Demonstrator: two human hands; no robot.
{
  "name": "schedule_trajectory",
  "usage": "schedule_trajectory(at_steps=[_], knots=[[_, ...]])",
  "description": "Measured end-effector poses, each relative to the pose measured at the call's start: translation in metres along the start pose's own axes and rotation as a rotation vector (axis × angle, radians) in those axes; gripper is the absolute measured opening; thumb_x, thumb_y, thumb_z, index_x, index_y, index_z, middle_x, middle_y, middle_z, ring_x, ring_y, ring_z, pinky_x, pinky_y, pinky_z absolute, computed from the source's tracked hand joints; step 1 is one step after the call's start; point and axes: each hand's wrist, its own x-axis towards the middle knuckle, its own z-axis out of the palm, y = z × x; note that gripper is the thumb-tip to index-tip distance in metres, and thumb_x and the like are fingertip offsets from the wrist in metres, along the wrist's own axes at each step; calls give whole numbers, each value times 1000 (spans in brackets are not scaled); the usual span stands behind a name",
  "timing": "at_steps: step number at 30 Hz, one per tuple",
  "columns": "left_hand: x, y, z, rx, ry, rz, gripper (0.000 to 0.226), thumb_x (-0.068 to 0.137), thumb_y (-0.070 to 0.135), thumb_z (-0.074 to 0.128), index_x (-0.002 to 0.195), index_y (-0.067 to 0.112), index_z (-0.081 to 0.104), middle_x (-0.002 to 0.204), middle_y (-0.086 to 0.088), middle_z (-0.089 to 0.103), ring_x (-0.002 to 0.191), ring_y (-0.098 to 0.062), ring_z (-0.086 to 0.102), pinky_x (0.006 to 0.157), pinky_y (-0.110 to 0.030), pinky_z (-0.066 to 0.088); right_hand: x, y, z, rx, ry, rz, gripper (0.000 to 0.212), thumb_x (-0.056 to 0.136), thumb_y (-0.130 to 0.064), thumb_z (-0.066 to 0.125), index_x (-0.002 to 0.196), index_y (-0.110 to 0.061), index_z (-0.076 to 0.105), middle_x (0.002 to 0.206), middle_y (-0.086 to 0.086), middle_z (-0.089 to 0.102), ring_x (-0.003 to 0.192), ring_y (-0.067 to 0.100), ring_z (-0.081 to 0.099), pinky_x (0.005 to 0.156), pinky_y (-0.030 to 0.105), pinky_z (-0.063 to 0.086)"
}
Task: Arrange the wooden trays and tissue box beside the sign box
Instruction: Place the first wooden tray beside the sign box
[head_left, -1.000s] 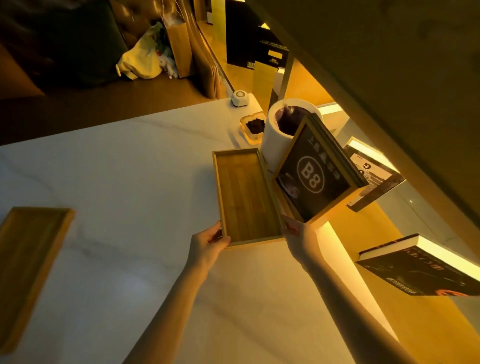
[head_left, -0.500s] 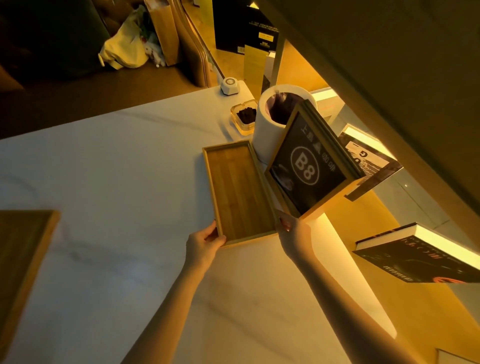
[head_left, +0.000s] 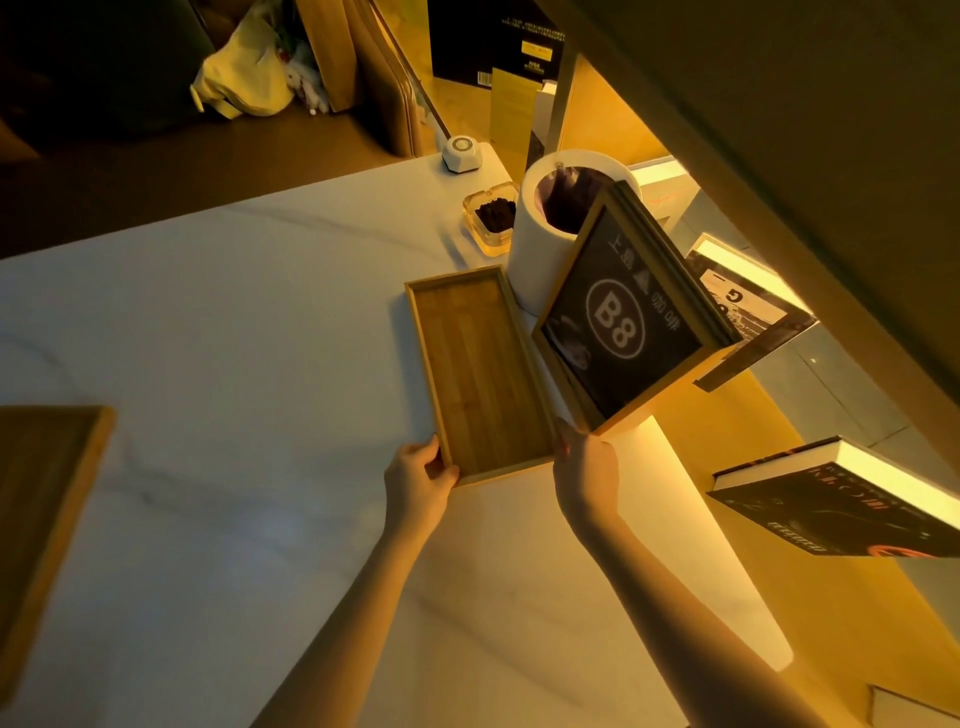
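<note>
Evidently, in the head view, both hands were squaring a long wooden tray (head_left: 480, 371) against the sign box (head_left: 623, 317). The left hand (head_left: 418, 480) pinched the tray's near left corner, thumb over the rim; the right hand (head_left: 584, 467) pressed on the near right corner, fingers partly hidden, so whether it gripped or only pushed could not be told. The tray lay flat on the bench (head_left: 234, 338), its long side running away from the hands and just beside the sign box, which leaned above the right hand, probably so the tray would sit parallel to it. The tray was empty. Beyond its far end, well past both hands, stood a white cylindrical holder (head_left: 537, 249) with a dark opening; whether that was the tissue box was unclear. Past it sat a glass dish (head_left: 491, 218) holding dark crumbly matter. Far to the left of the left hand, a second wooden tray (head_left: 47, 514) waited at the frame edge, likely next to be moved.
</note>
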Motion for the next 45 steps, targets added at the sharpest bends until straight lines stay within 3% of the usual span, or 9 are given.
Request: schedule_trajectory(at_steps=[4, 8, 10, 12, 14, 16, 23, 45], knots=[[-5, -1, -2, 54, 19, 69, 32, 82, 14, 61, 112, 3, 58, 100, -21, 62, 91, -30, 62, 75, -23, 43, -4, 3, -2, -95, -1, -104, 30, 94, -13, 45, 122, -6, 50, 104, 18, 65, 93, 29, 63, 76, 33, 52], [-22, -10, 2, 265, 58, 243, 51, 85, 17, 58, 131, 5, 40, 133, -21, 49, 119, -33, 51, 92, -34, 47, -29, 13, 2, -186, 69, -235, 38, 88, -8, 55, 125, -7, 51, 118, 16, 64, 109, 33, 60, 89, 43, 53], [-26, -15, 6, 387, 14, 303, 56, 88, 21, 51, 137, 8, 28, 145, -17, 35, 132, -32, 37, 102, -37, 39, -43, 20, 7, -258, 44, -260, 48, 87, -13, 56, 132, -8, 42, 136, 15, 51, 126, 34, 47, 102, 46, 40], [-27, -19, 11, 447, -65, 278, 57, 93, 25, 39, 141, 10, 12, 152, -13, 20, 140, -27, 20, 110, -36, 28, -54, 27, 11, -316, -65, -273, 56, 93, -24, 44, 142, -12, 18, 151, 8, 17, 140, 28, 14, 112, 42, 13], [-27, -22, 16, 485, -110, 249, 59, 94, 28, 33, 141, 10, 2, 155, -11, 9, 142, -25, 11, 113, -37, 20, -58, 35, 17, -333, -153, -285, 59, 96, -31, 32, 141, -17, -4, 149, 1, -9, 138, 22, -11, 112, 38, -6], [-27, -21, 19, 495, -132, 237, 61, 94, 30, 33, 141, 10, -1, 155, -12, 6, 142, -25, 9, 114, -38, 18, -60, 37, 18, -342, -183, -284, 59, 96, -35, 26, 137, -21, -14, 146, -2, -18, 138, 20, -17, 112, 36, -10], [-25, -16, 25, 501, -150, 242, 62, 94, 33, 31, 141, 10, -3, 155, -12, 4, 142, -24, 6, 115, -38, 13, -50, 35, 13, -316, -153, -257, 57, 96, -36, 25, 141, -18, -7, 145, -2, -16, 136, 17, -16, 112, 32, -7], [-24, -13, 38, 508, -161, 268, 64, 93, 39, 31, 141, 10, 1, 155, -11, 6, 142, -24, 9, 112, -37, 21, -37, 45, 8, -359, -119, -254, 56, 96, -35, 26, 144, -16, 4, 156, 7, 5, 136, 18, -11, 113, 34, 1]])
